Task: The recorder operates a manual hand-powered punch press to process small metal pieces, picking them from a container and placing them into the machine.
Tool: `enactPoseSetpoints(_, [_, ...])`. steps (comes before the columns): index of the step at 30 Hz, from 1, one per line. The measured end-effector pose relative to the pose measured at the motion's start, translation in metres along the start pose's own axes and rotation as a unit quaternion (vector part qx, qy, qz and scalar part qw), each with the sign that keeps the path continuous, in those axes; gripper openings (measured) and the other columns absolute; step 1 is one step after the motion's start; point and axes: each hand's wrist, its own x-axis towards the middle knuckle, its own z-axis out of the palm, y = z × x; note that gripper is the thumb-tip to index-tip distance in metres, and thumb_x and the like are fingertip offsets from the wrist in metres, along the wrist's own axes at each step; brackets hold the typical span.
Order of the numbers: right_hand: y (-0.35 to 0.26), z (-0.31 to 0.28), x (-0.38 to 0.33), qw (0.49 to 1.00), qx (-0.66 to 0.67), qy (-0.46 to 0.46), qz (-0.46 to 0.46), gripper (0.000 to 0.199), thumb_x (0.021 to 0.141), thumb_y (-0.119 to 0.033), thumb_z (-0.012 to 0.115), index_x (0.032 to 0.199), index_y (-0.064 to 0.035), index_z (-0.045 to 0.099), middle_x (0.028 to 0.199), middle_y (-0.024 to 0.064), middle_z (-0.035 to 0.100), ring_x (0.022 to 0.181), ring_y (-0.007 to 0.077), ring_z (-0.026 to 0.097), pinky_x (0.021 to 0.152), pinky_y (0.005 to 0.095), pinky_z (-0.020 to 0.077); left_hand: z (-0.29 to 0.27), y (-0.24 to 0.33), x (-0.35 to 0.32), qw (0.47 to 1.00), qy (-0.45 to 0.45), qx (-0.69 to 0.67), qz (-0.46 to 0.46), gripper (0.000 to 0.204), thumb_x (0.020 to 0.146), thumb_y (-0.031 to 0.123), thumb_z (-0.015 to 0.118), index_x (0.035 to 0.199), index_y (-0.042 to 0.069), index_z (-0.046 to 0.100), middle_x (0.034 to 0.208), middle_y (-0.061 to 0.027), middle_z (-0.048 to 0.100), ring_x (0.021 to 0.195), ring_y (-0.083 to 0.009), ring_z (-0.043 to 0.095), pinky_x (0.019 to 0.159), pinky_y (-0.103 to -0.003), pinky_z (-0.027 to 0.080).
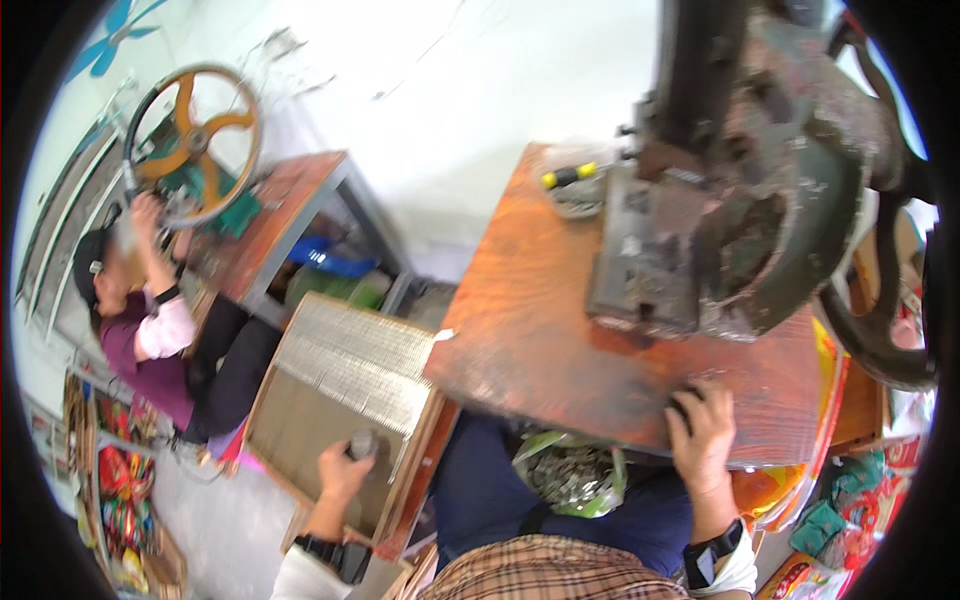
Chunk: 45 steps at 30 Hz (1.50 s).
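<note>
My left hand [341, 478] is over a shallow wooden tray [262, 440], its fingers closed around a small dark grey round piece [362, 443]. Rows of small silvery metal pieces [350, 345] fill the far part of the tray; brown bottom shows in the near part. On the right, my right hand [703, 428] rests at the front edge of a reddish wooden table [540, 340], fingers spread and slightly bent, with nothing visible in them. Beyond it on the table stands a heavy, worn metal hand press [790, 200].
A clear tub [578, 195] with a yellow-and-black handled tool stands by the press. Below the table edge, a plastic bag [570, 478] holds many metal bits. To the left, a co-worker [150, 350] sits at another press with an orange handwheel [195, 140]. Colourful bags [840, 520] lie at right.
</note>
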Motion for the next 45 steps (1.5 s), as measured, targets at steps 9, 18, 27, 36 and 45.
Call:
enactPoseSetpoints(9, [0.012, -0.019, 0.004, 1.000, -0.004, 0.015, -0.002, 0.025, 0.066, -0.006, 0.071, 0.090, -0.0036, 0.063, 0.101, 0.0138, 0.058, 0.097, 0.0352, 0.054, 0.084, 0.0423, 0.0470, -0.075, 0.283, 0.078, 0.948, -0.114, -0.196, 0.222, 0.042, 0.064, 0.028, 0.073, 0.092, -0.003, 0.068, 0.076, -0.0169, 0.067, 0.069, -0.0237, 0.066, 0.066, -0.035, 0.050])
enactPoseSetpoints(18, [0.017, -0.022, 0.003, 1.000, 0.006, 0.027, -0.013, 0.027, 0.066, -0.009, 0.072, 0.091, -0.0037, 0.064, 0.101, 0.0132, 0.058, 0.098, 0.0328, 0.054, 0.083, 0.0420, 0.0477, -0.029, 0.448, 0.108, 0.950, -0.091, -0.074, 0.289, 0.044, 0.060, 0.032, 0.071, 0.083, -0.005, 0.067, 0.080, -0.0242, 0.066, 0.079, -0.0351, 0.065, 0.072, -0.040, 0.052])
enactPoseSetpoints(27, [0.018, -0.026, 0.005, 1.000, 0.020, 0.021, -0.001, 0.027, 0.067, -0.009, 0.071, 0.091, -0.0034, 0.062, 0.101, 0.0133, 0.058, 0.096, 0.0327, 0.055, 0.082, 0.0416, 0.0477, -0.014, 0.443, 0.120, 0.870, -0.193, -0.299, 0.341, 0.034, 0.075, 0.015, 0.068, 0.103, -0.003, 0.063, 0.095, -0.0161, 0.068, 0.090, -0.0254, 0.065, 0.081, -0.035, 0.048])
enactPoseSetpoints(36, [0.016, -0.026, 0.008, 0.998, 0.047, 0.029, 0.012, 0.026, 0.067, -0.006, 0.072, 0.091, -0.0038, 0.063, 0.101, 0.0135, 0.058, 0.095, 0.0334, 0.055, 0.081, 0.0419, 0.0479, 0.032, 0.424, 0.125, 0.897, 0.020, -0.202, 0.392, 0.031, 0.083, 0.004, 0.053, 0.113, 0.000, 0.054, 0.109, -0.0151, 0.058, 0.110, -0.0328, 0.051, 0.096, -0.045, 0.034])
enactPoseSetpoints(45, [0.013, -0.032, 0.089, 0.990, 0.071, 0.122, -0.006, 0.033, 0.067, -0.012, 0.077, 0.096, -0.0029, 0.063, 0.099, 0.0156, 0.058, 0.091, 0.0347, 0.055, 0.079, 0.0414, 0.0471, 0.048, 0.410, 0.140, 0.852, -0.068, -0.346, 0.387, 0.036, 0.082, 0.007, 0.056, 0.118, 0.008, 0.059, 0.120, -0.0148, 0.057, 0.117, -0.0347, 0.046, 0.099, -0.041, 0.038])
